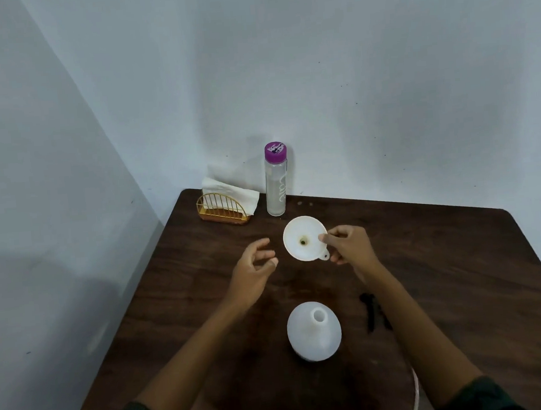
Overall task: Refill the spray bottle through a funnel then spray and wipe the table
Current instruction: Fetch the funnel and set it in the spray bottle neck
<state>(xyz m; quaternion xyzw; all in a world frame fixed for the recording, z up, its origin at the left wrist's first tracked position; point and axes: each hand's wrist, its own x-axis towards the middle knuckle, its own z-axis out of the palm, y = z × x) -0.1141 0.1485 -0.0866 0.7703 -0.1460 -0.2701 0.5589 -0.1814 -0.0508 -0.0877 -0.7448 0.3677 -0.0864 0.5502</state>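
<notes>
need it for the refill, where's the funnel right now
In the head view the white funnel is mid-table, its rim pinched by the right hand, between the purple-capped bottle and the open spray bottle.

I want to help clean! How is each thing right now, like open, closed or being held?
funnel: wide end up, pinched at its rim by the right hand.
left hand: open, holding nothing.
spray bottle: upright, neck open, no top on.
dark piece: lying on the table, too blurry to name.
water bottle: upright, purple cap on.
napkins: standing in the gold holder.
</notes>
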